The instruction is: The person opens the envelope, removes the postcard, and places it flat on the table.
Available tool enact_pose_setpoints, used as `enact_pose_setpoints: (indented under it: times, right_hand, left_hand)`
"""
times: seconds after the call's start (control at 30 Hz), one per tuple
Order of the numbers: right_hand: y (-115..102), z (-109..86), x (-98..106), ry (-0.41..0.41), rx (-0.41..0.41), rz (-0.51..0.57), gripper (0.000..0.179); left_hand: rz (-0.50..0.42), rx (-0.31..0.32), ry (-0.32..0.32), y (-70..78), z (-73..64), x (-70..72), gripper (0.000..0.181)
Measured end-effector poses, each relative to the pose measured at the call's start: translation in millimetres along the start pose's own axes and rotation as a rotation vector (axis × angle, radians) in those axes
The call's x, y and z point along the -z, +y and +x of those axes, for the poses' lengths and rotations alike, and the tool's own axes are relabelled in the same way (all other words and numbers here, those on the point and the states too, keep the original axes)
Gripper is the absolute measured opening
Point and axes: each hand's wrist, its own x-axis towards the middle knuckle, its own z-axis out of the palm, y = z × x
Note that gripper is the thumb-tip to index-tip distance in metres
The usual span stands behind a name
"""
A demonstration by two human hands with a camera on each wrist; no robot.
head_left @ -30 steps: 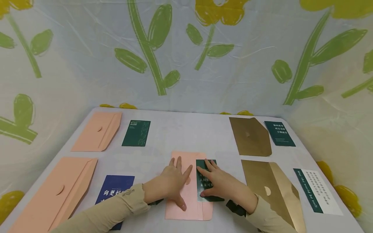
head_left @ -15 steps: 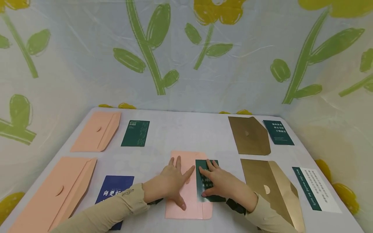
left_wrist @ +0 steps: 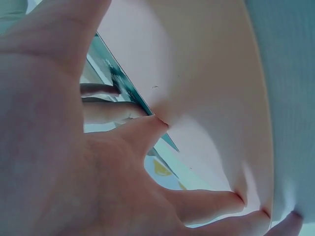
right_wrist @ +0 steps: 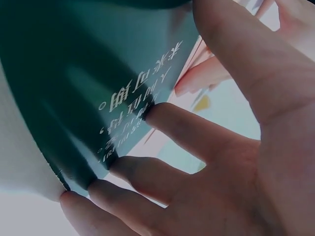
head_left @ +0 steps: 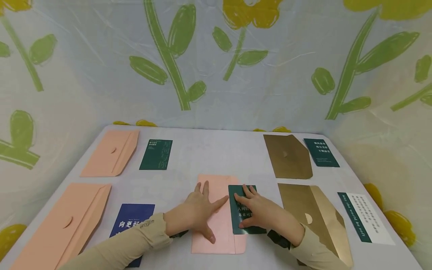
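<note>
A pink envelope [head_left: 219, 240] lies flat in the middle of the table, its folded flap along the right side. My left hand [head_left: 197, 212] rests on it with fingers spread. In the left wrist view, the index fingertip of that hand [left_wrist: 113, 167] is right at the green card's edge and the other fingertips press on the paper. A dark green card [head_left: 237, 216] with white lettering overlaps the envelope's right side. Spread across this card is my right hand [head_left: 261, 213]. The right wrist view shows its fingertips [right_wrist: 153, 112] pressing the card face, thumb at the near end.
Two pink envelopes [head_left: 109, 153] lie at left, beside a green card [head_left: 156, 154] and a blue card [head_left: 138, 212] partly under the left sleeve. At right are two gold-brown envelopes [head_left: 287, 155], a dark green card [head_left: 322, 153] and a white-and-green card [head_left: 366, 217]. A flower-printed cloth [head_left: 270, 93] hangs behind.
The right hand has slid the green card slightly rightward across the envelope. The left hand stays on the envelope, its index finger reaching a little farther right.
</note>
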Motion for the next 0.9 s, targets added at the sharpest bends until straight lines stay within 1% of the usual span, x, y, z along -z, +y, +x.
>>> enact_pose_setpoints:
  times: [0.1,0.33,0.47,0.57,0.63,0.7,0.77,0.9]
  right_hand:
    - [1,-0.5,1,-0.002,0.001,0.012,0.086]
    - [-1,-0.9,5,-0.013,-0.045,0.005,0.084]
    - [-1,-4.1,5,-0.004,-0.033,-0.008,0.085]
    - [-1,-5.2,4,0.0,-0.036,-0.007,0.085]
    - [0,-5.7,4,-0.005,-0.051,-0.01,0.086]
    - [0,-6.8,4,-0.014,-0.074,-0.015,0.087]
    - [1,-8.2,3,-0.024,-0.094,-0.017,0.087]
    - [2,-11.1,2,-0.022,-0.094,-0.015,0.088]
  left_hand:
    - [-0.009,0.005,0.006,-1.1,-1.2,-0.2,0.121]
    - [-0.012,0.008,0.001,-1.3,-1.7,-0.9,0.121]
    - [-0.021,0.01,-0.009,-1.0,-1.1,-0.6,0.119]
    - [-0.025,0.006,-0.012,-1.6,-1.9,0.3,0.116]
    - [-0.02,-0.001,-0.012,-2.2,-2.5,-0.1,0.112]
    - [-0.04,0.001,-0.018,-3.1,-3.6,-0.3,0.109]
    - [-0.062,0.011,-0.027,-4.2,-4.7,-0.6,0.106]
    - [-0.093,0.045,-0.043,-5.6,-8.2,0.5,0.104]
